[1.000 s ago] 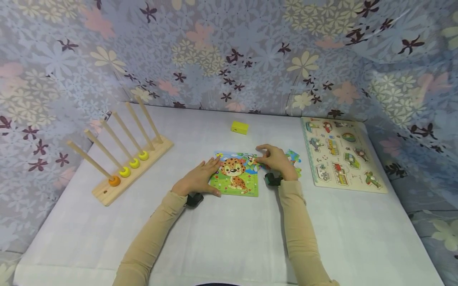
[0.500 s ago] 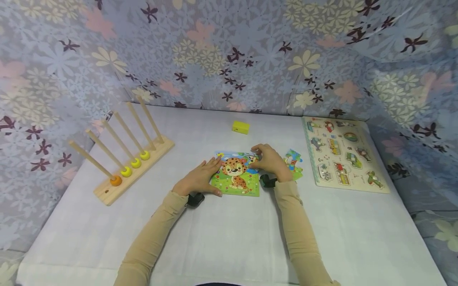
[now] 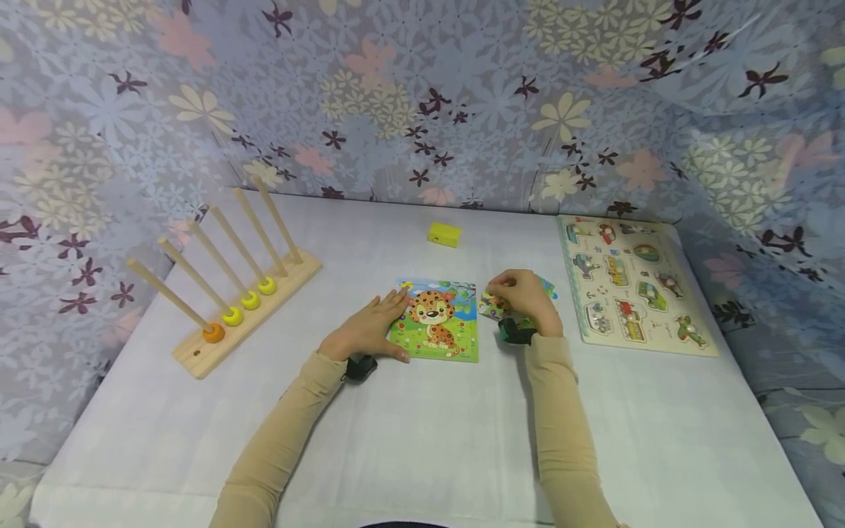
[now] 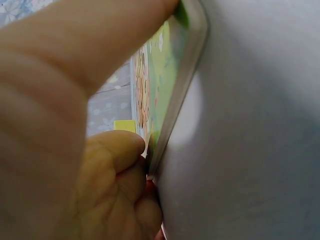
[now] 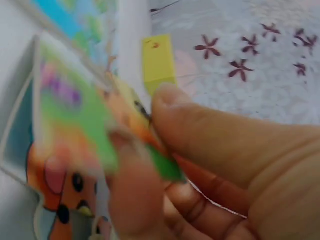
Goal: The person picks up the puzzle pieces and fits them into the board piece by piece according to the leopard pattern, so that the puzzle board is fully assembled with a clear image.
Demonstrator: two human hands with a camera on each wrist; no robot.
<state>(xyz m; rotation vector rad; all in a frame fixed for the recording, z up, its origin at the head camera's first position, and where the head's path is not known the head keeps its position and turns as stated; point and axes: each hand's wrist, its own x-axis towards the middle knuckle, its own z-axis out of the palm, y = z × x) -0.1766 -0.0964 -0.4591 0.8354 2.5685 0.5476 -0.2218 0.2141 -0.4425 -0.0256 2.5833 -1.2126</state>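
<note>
A square leopard picture puzzle point(image 3: 462, 339) lies flat in the middle of the table. My left hand point(image 3: 366, 328) rests along its left side, fingers spread over the upper edge area and thumb at the lower left corner. In the left wrist view the thumb touches the corner of the puzzle board point(image 4: 167, 85). Just right of the board, my right hand point(image 3: 526, 299) pinches a jigsaw piece point(image 5: 75, 112) with green, purple and orange print between thumb and fingers. Behind it shows another jigsaw piece point(image 5: 50, 175). More pieces point(image 3: 547, 286) lie partly hidden beyond the right hand.
A wooden peg stand point(image 3: 247, 315) with orange and yellow rings stands at the left. A yellow block point(image 3: 444, 235) lies behind the puzzle. At the right is a wooden board with vehicle pictures point(image 3: 634, 293). A floral cloth point(image 3: 422, 103) hangs behind the table.
My right hand first moved left over the board's upper right corner, then back right, off the board, with a jigsaw piece pinched. The left hand has stayed on the board.
</note>
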